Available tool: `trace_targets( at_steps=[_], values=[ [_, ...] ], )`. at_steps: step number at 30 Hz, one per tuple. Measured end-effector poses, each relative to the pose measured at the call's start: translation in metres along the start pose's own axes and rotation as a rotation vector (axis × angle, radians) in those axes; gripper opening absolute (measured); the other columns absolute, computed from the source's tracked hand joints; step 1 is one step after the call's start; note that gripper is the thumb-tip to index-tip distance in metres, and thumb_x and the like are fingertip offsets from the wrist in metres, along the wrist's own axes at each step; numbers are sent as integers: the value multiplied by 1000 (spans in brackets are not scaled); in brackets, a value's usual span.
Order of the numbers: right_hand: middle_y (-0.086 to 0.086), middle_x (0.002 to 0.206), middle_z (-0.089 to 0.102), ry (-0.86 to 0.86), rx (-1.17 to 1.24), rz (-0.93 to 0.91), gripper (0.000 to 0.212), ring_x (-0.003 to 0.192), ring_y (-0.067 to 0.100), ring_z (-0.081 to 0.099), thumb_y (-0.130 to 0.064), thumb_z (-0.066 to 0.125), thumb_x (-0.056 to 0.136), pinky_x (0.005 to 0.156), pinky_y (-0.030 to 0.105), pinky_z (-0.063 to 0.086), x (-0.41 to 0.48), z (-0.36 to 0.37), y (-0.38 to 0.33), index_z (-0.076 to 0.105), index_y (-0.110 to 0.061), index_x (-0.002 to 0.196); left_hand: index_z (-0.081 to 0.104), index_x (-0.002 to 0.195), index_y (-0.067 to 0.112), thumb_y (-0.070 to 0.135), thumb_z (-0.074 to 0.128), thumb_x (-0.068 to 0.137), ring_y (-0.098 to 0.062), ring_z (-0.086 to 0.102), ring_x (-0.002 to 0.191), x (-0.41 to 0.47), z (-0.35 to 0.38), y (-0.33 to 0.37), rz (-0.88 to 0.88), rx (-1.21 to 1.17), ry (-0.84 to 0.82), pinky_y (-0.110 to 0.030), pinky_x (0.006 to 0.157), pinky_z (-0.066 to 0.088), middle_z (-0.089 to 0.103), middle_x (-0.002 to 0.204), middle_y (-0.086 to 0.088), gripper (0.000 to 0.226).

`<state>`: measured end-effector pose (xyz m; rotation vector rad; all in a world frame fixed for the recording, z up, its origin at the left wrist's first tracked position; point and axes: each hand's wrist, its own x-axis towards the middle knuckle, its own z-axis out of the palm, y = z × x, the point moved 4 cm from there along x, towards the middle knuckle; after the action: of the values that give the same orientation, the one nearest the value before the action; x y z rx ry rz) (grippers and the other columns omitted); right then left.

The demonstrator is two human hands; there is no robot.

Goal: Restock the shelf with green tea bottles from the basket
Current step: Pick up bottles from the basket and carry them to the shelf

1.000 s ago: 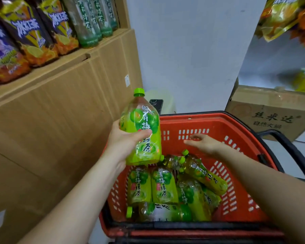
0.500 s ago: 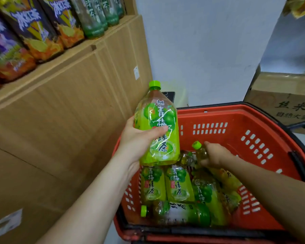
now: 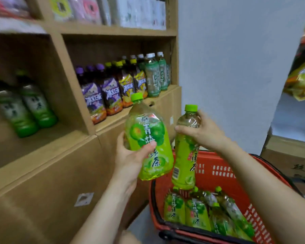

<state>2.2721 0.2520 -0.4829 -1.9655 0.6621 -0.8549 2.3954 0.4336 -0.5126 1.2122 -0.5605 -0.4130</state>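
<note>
Cardboard shelf (image 3: 111, 123) fills frame left; red basket (image 3: 218, 166) sits lower right. Right hand (image 3: 206, 132) has just lifted a second bottle (image 3: 184, 161) clear of it. Left hand (image 3: 130, 155) holds the first bottle (image 3: 148, 138). Each grip is curled round its bottle, so both look ready to shelve.

Glossy clear-plastic green tea bottles (image 3: 149, 143), a red plastic basket (image 3: 208, 182), a matt brown board shelf (image 3: 116, 29).
</note>
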Motion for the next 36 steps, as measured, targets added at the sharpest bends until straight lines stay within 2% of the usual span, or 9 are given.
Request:
trace_targets(
  at_steps=[5,11,14,16,19,23,28,31,36],
  values=[
    [-9,97,72,2,89,-206,75,91,8,69,-56,85,45,90,41,54,-17,55,-107,56,-29,109,47,128,20,9,90,47,-15,71,82,-19,-90,86,150,82,128,-27,59,57,71,103,-2,92],
    [-6,97,71,-87,167,-349,56,90,10,67,-36,86,62,89,42,53,-24,127,-209,56,-20,106,56,111,22,15,88,49,-19,72,80,-13,-201,167,229,206,290,-31,62,58,73,99,-3,70],
    [-7,96,71,-132,206,-380,49,90,10,67,-32,85,65,89,40,54,-24,165,-244,59,-22,105,49,116,20,11,90,54,-25,69,89,-6,-255,183,230,264,387,-41,75,57,68,106,-7,75],
    [-6,96,71,-160,259,-368,46,89,11,67,-30,84,68,87,41,55,-24,192,-257,59,-21,106,45,116,20,8,86,61,-23,67,89,-3,-284,186,216,291,439,-38,74,56,66,107,-8,70],
    [-7,95,67,-199,285,-346,43,90,13,65,-31,81,72,84,40,55,-24,231,-267,55,-22,105,44,121,18,5,85,63,-19,66,85,1,-324,180,181,253,503,-34,70,54,66,103,-7,72],
    [-22,88,55,-257,286,-345,43,82,1,55,-28,78,77,78,23,46,-28,272,-268,47,-28,106,39,134,21,15,90,53,-26,68,92,5,-369,167,140,178,557,-41,78,56,69,107,-9,95],
    [-11,115,59,-291,236,-356,78,105,10,57,-33,80,72,92,30,48,-19,305,-260,40,-23,138,23,146,29,23,94,45,-28,60,112,4,-397,154,118,208,574,-46,93,51,58,130,-9,123],
    [-13,118,54,-407,155,-365,91,109,9,54,-28,83,69,96,32,47,-20,325,-251,28,-30,142,14,149,25,11,85,62,-28,49,125,10,-409,149,128,267,612,-40,100,44,45,142,-10,114],
    [-7,108,65,-445,37,-250,56,104,16,62,-34,84,67,89,35,51,-23,350,-202,52,-26,112,16,149,21,20,88,62,-27,37,135,23,-412,150,145,566,750,-40,111,32,39,148,-9,113]
  ],
)
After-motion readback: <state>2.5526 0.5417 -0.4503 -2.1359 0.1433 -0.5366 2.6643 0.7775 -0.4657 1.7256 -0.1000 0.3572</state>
